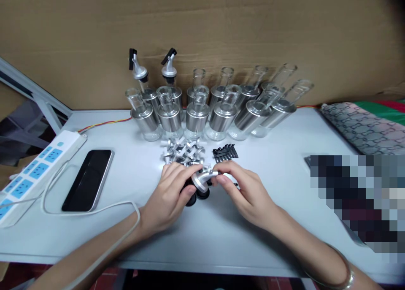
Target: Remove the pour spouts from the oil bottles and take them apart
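Observation:
Between my two hands is a silver pourer spout [200, 181] with a round base and a bent tip. My left hand [172, 193] is closed on its base side, thumb and fingers around it. The fingertips of my right hand [245, 188] pinch at the narrow tip; whether a small part sits between them is hidden. Black round stoppers [190, 199] lie just under the spout. Beyond my left hand is a pile of silver spout pieces [185, 150]. Small black levers [224, 153] lie in a group beyond my right hand.
Glass bottles with steel bands [198, 117] stand in two rows at the back, two of the rear ones topped with pourers [169, 68]. At left are a phone [87, 180], a power strip [39, 172] and a white cable [91, 214] crossing my left forearm. Patterned fabric [354, 121] lies at right.

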The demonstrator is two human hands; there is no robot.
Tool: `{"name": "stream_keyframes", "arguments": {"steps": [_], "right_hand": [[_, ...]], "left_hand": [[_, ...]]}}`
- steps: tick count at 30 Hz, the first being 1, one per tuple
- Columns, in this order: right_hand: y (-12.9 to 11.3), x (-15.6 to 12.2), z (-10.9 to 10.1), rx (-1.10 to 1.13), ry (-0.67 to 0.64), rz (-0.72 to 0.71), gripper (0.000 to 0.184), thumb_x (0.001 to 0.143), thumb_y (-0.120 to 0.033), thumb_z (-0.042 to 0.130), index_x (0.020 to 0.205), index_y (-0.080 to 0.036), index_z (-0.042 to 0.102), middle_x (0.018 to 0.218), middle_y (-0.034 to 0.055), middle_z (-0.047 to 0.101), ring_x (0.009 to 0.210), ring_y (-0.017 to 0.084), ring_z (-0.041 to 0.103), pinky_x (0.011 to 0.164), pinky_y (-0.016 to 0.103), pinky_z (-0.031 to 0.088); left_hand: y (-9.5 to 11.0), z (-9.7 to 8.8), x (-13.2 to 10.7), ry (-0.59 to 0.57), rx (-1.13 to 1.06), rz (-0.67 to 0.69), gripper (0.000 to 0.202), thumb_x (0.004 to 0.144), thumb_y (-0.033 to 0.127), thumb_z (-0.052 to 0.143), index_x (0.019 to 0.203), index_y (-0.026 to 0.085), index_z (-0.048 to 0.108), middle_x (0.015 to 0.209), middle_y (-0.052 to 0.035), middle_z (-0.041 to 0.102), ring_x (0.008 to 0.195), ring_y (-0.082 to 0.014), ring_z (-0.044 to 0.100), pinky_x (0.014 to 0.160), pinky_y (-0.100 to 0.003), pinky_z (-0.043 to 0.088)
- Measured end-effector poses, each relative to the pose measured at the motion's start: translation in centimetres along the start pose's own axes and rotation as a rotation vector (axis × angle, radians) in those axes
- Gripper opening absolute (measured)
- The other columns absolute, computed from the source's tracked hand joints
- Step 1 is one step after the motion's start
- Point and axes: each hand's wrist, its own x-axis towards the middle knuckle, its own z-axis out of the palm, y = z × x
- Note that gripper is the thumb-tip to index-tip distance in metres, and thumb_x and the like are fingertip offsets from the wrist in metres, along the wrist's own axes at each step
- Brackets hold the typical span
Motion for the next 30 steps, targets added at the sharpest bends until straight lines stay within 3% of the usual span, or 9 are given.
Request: {"name": "stream_keyframes", "arguments": {"steps": [5, 11, 16, 24, 30], "right_hand": [[0.05, 0.04, -0.07, -0.077, 0.089, -0.117, 0.014, 0.098, -0.02, 0.039, 0.092, -0.02, 0.052, 0.068, -0.0005, 0.059, 0.064, 0.013, 0.052, 0.065, 0.026, 0.041], [0.29, 0.01, 0.14, -0.115, 0.073, -0.163, 0.016, 0.099, -0.021, 0.037, 0.091, -0.019, 0.05, 0.071, -0.0002, 0.058, 0.064, 0.013, 0.051, 0.07, 0.029, 0.039], [0.32, -0.05, 0.0, -0.091, 0.028, -0.168, 0.019, 0.099, -0.021, 0.035, 0.089, -0.018, 0.05, 0.071, -0.0004, 0.055, 0.063, 0.012, 0.048, 0.071, 0.03, 0.038], [0.16, -0.19, 0.21, -0.081, 0.047, -0.145, 0.02, 0.099, -0.02, 0.035, 0.087, -0.018, 0.052, 0.069, -0.0005, 0.054, 0.061, 0.013, 0.046, 0.068, 0.03, 0.035], [-0.06, -0.17, 0.08, -0.073, 0.025, -0.129, 0.015, 0.097, -0.017, 0.039, 0.093, -0.018, 0.053, 0.071, -0.0006, 0.058, 0.063, 0.013, 0.048, 0.066, 0.03, 0.033]], "left_hand": [[-0.2, 0.0, 0.06, -0.088, 0.056, 0.018, 0.053, 0.094, 0.056, 0.033, 0.125, 0.016, 0.043, 0.098, -0.0055, 0.06, 0.088, -0.0185, 0.051, 0.082, -0.032, 0.029], [-0.2, -0.08, 0.29, -0.174, -0.022, -0.012, 0.06, 0.091, 0.066, 0.021, 0.102, 0.015, 0.052, 0.088, -0.0036, 0.059, 0.079, -0.0184, 0.049, 0.074, -0.032, 0.024], [-0.21, -0.04, 0.32, -0.2, -0.018, -0.024, 0.059, 0.092, 0.064, 0.015, 0.08, 0.016, 0.047, 0.074, -0.0009, 0.053, 0.07, -0.0163, 0.045, 0.072, -0.032, 0.025], [-0.1, -0.09, 0.32, -0.193, -0.009, 0.03, 0.054, 0.094, 0.06, 0.02, 0.102, 0.015, 0.048, 0.087, -0.0042, 0.059, 0.078, -0.0178, 0.049, 0.076, -0.033, 0.026], [-0.04, -0.02, 0.39, -0.217, -0.011, 0.02, 0.051, 0.095, 0.059, 0.021, 0.097, 0.015, 0.047, 0.087, -0.0048, 0.06, 0.079, -0.0181, 0.051, 0.078, -0.034, 0.026]]}}
